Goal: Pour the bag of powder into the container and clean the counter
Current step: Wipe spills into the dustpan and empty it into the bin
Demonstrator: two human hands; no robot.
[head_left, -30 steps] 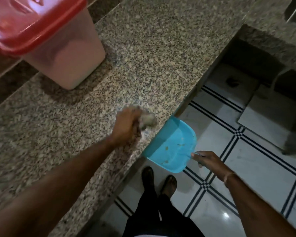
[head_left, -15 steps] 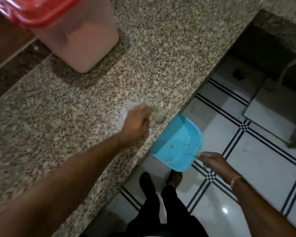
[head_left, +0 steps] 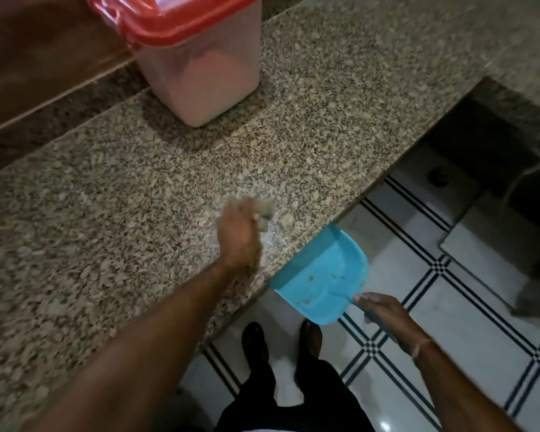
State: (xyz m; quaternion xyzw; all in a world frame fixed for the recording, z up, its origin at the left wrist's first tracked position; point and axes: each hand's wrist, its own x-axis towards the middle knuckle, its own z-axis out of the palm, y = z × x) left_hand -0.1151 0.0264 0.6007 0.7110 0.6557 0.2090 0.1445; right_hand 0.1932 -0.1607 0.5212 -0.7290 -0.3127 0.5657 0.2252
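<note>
A translucent container (head_left: 206, 79) with a red lid (head_left: 172, 17) stands at the back of the speckled granite counter (head_left: 106, 198), holding pale powder. My left hand (head_left: 239, 235) is closed on a crumpled grey cloth (head_left: 264, 212) pressed to the counter near its front edge; a faint pale smear lies just beside it. My right hand (head_left: 379, 308) grips the handle of a blue dustpan (head_left: 321, 275) held just under the counter's edge, with a few crumbs inside it.
A brown wooden ledge (head_left: 44, 57) runs behind the counter at the left. Below lies a white tiled floor (head_left: 465, 322) with dark line patterns, my shoes (head_left: 256, 341) on it. A dark recess (head_left: 480, 145) opens under the counter at the right.
My left hand with the cloth has drawn back from the counter's edge, farther from the dustpan. The dustpan stays under the edge. The view has shifted, so the container sits nearer the centre.
</note>
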